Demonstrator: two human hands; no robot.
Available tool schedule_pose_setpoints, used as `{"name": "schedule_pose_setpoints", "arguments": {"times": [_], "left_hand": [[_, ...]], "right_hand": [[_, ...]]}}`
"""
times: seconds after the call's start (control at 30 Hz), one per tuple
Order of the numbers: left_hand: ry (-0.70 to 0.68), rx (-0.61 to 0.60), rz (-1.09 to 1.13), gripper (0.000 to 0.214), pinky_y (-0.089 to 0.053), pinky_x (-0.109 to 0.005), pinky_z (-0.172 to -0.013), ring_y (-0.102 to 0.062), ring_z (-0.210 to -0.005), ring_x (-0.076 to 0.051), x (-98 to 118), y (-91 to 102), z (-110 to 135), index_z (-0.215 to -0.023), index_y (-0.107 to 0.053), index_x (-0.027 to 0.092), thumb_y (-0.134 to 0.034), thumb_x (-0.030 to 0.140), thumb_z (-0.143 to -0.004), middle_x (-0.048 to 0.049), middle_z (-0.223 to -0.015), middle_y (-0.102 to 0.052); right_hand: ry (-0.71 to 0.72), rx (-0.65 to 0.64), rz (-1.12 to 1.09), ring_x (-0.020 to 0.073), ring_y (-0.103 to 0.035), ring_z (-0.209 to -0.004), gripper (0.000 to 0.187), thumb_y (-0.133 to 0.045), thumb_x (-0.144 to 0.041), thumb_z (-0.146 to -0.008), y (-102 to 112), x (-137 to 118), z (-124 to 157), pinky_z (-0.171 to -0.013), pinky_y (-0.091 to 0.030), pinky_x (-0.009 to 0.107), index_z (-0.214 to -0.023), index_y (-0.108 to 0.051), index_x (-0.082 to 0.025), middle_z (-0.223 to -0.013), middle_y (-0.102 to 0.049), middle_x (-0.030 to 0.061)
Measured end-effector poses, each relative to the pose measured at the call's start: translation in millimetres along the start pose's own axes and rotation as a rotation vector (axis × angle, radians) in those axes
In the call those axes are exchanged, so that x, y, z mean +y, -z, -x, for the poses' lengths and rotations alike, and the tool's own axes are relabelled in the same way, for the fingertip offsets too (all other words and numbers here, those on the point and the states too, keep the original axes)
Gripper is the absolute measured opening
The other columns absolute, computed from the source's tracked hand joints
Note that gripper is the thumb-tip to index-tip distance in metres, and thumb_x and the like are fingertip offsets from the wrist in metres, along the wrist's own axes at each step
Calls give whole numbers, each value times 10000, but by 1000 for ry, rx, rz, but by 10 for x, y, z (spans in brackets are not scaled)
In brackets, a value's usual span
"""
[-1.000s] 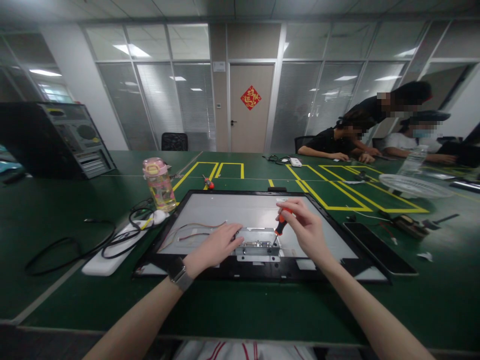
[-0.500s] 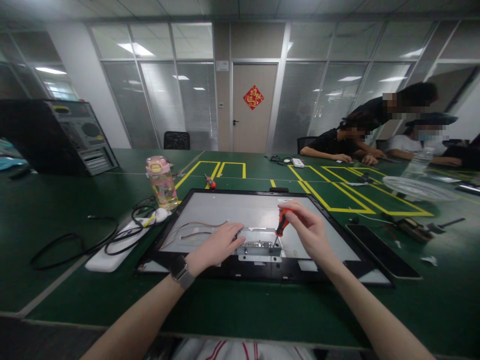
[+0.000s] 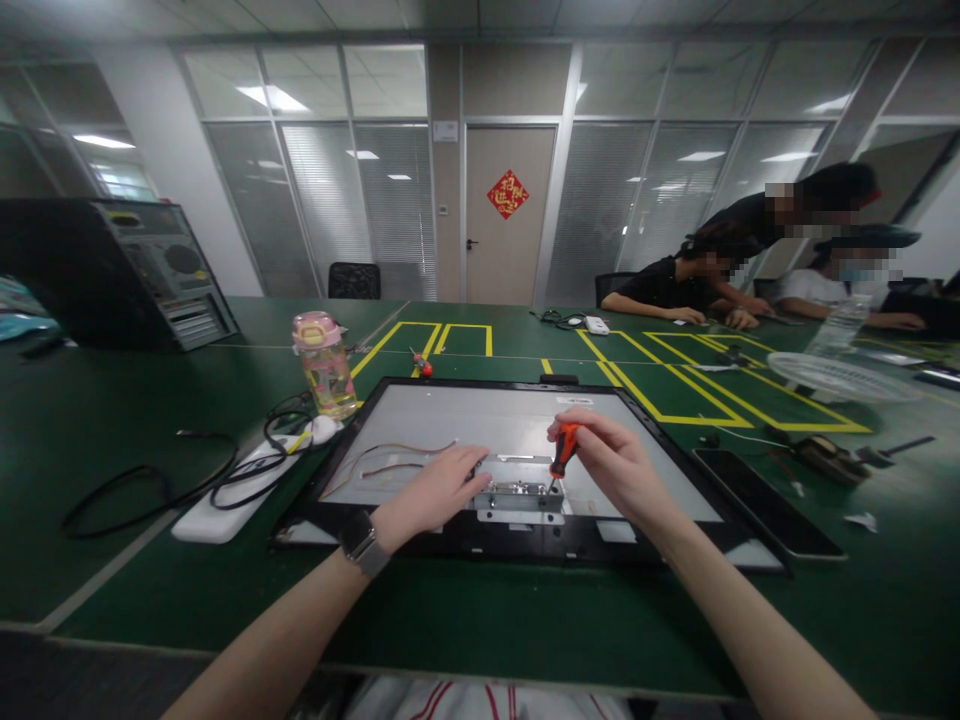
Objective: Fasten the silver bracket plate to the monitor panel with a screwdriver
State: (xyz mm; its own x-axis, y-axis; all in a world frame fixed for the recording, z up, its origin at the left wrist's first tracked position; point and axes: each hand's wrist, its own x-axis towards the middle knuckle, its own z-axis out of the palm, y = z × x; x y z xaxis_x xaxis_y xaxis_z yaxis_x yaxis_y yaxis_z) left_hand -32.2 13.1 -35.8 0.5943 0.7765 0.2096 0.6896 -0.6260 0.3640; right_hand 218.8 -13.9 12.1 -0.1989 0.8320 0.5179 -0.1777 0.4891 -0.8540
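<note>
A flat display panel [image 3: 420,408] with a black frame lies on the green table, its grey back facing up. At its near middle sits a silver metal bracket [image 3: 517,500] with screws in it. My left hand [image 3: 442,488], a watch on its wrist, grips the bracket's left end between thumb and fingers; part of that end is hidden. My right hand [image 3: 619,462] is closed around the handle of a red and black screwdriver [image 3: 564,452]. The screwdriver leans slightly, its tip down at the bracket's right end. Thin wires [image 3: 390,468] lie on the panel left of my left hand.
A white power strip [image 3: 225,515] with black cables and a pink-lidded bottle [image 3: 326,370] stand at the left. Behind them is a black computer case [image 3: 75,280]. A dark phone-like slab [image 3: 765,503] lies right of the panel. Several people sit or lean at the far right.
My right hand has shifted its fingers on the screwdriver handle, and the handle tilts a little differently. My left hand and the panel stay in place.
</note>
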Motion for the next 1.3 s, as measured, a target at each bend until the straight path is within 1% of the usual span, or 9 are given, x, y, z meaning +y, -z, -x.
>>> {"name": "schedule_pose_setpoints", "arguments": {"times": [0.13,0.3,0.5,0.6,0.77,0.87,0.97,1.17,1.3], "left_hand": [[0,-6,9,417,-310,-384,-1120,-497,-1269,-218,16,12,3,-1348,-465,194,-358,421,-1015,-87,-1391,-533],[-5,7,-8,411,-282,-370,-1137,-498,-1270,-211,17,4,-1,-1342,-469,190,-372,416,-1013,-88,-1389,-534],[0,-1,-13,409,-271,-372,-1144,-497,-1268,-206,3,-4,-1,-1340,-468,182,-380,410,-1011,-88,-1383,-538],[5,0,-10,413,-295,-372,-1133,-492,-1272,-206,5,1,1,-1341,-465,188,-374,420,-1011,-86,-1389,-532],[-3,3,-5,416,-294,-374,-1136,-494,-1270,-205,4,-2,-2,-1339,-467,194,-365,429,-1013,-83,-1390,-533],[-11,8,-8,419,-267,-380,-1150,-490,-1277,-201,-6,-13,-9,-1345,-461,199,-360,434,-1013,-80,-1396,-529],[-10,7,-11,417,-276,-387,-1145,-489,-1281,-207,-11,-16,-13,-1345,-461,204,-353,435,-1014,-82,-1395,-530],[-7,5,-11,408,-303,-380,-1131,-496,-1272,-211,9,3,-6,-1341,-464,195,-368,417,-1012,-84,-1397,-527],[2,-2,-16,403,-334,-373,-1111,-500,-1268,-216,28,15,-5,-1335,-470,195,-368,413,-1012,-86,-1390,-534]], "right_hand": [[-2,29,-5,200,-621,-807,220,-587,-444,-894,-19,-15,-9,-682,-543,344,-914,-683,-246,-869,-643,52],[85,58,61,183,-608,-822,154,-706,-416,-811,33,34,-25,-753,-531,343,-804,-710,-262,-903,-600,26],[15,42,23,199,-642,-855,212,-586,-414,-906,47,51,-21,-744,-539,361,-1039,-682,-280,-891,-664,38],[48,47,14,196,-635,-841,190,-563,-413,-918,42,44,-32,-738,-539,357,-955,-680,-267,-911,-646,40],[107,91,92,173,-621,-792,140,-681,-401,-833,84,86,-45,-699,-534,320,-826,-699,-262,-899,-586,18],[65,94,97,171,-633,-747,167,-656,-423,-851,110,104,-44,-669,-540,315,-908,-696,-271,-837,-629,16],[53,98,106,183,-655,-781,220,-622,-437,-877,116,96,-45,-715,-555,339,-1013,-675,-272,-838,-673,26],[51,69,65,205,-696,-870,241,-557,-428,-926,110,65,-57,-832,-565,406,-1046,-664,-248,-962,-703,58],[54,111,127,212,-703,-852,257,-568,-419,-916,107,74,-59,-786,-585,412,-1068,-665,-236,-980,-713,73]]}}
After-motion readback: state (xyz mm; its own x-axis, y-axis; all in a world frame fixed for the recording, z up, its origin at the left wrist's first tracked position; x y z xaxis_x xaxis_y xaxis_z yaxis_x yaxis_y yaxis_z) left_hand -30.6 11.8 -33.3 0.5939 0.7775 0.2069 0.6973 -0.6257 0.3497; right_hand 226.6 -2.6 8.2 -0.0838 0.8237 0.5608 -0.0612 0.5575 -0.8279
